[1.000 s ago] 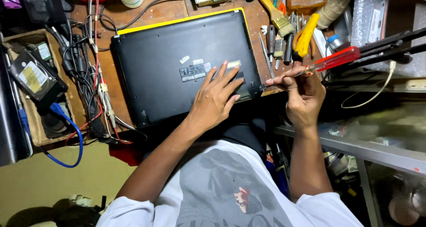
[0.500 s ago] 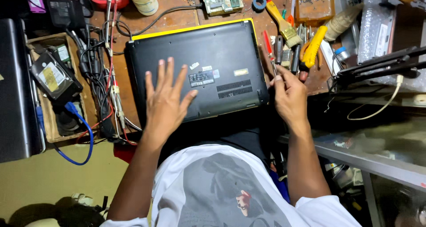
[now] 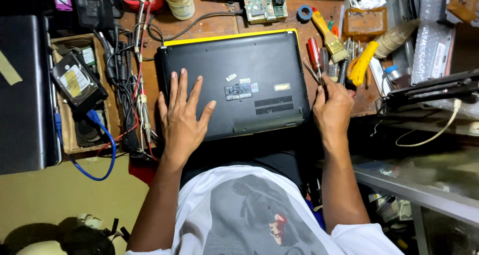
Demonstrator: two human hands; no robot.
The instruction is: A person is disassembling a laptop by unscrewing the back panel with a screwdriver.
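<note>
A black laptop (image 3: 259, 70) with a yellow rim lies bottom-up on the wooden bench. My left hand (image 3: 182, 118) rests flat on its left half, fingers spread, holding nothing. My right hand (image 3: 332, 108) is at the laptop's right edge with its fingertips pinched on the lower end of a red-handled screwdriver (image 3: 313, 50), which points away from me among other tools. My forearms and white shirt fill the lower part of the view.
A yellow-handled brush (image 3: 329, 35), yellow cutter (image 3: 361, 63) and several hand tools lie right of the laptop. A wooden tray (image 3: 62, 130) with a hard drive (image 3: 77, 83), tangled cables (image 3: 127, 85), a circuit board (image 3: 259, 3) and a jar (image 3: 177, 0) crowd the left and back.
My left hand slid from the laptop's right half to its left half. My right hand lowered the red screwdriver from beside the laptop into the tool pile. The view shifted.
</note>
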